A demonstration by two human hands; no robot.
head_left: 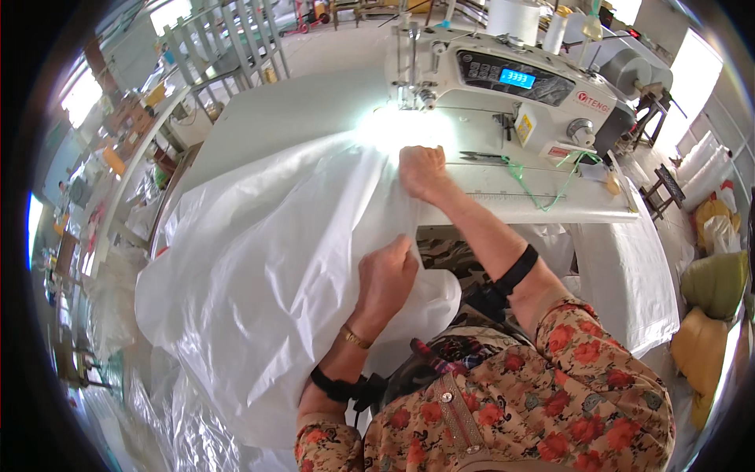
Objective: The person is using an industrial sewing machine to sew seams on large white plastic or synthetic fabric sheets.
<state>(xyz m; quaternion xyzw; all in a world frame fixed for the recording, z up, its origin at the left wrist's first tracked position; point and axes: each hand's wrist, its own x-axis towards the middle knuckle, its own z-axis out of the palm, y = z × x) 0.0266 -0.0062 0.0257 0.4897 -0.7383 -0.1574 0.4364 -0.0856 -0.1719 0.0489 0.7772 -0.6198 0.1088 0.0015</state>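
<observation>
A large sheet of thin white plastic-like material [259,259] spreads over the left side of the sewing table and hangs toward my lap. My left hand [387,274] is closed on its near edge, just below the table's front. Farther up the same edge, my right hand [423,171] is closed on the sheet, knuckles up, right in front of the needle area. A bright lamp glow there hides the needle and presser foot. The white sewing machine [511,79] stands beyond my hands, its blue display lit.
Thin dark snips [481,155] and a loop of green cord [539,206] lie on the machine bed to the right. Thread cones [513,20] stand behind the machine. A folded white stack [625,275] hangs at right, near stuffed sacks [698,354]. Metal railings [224,47] rise at far left.
</observation>
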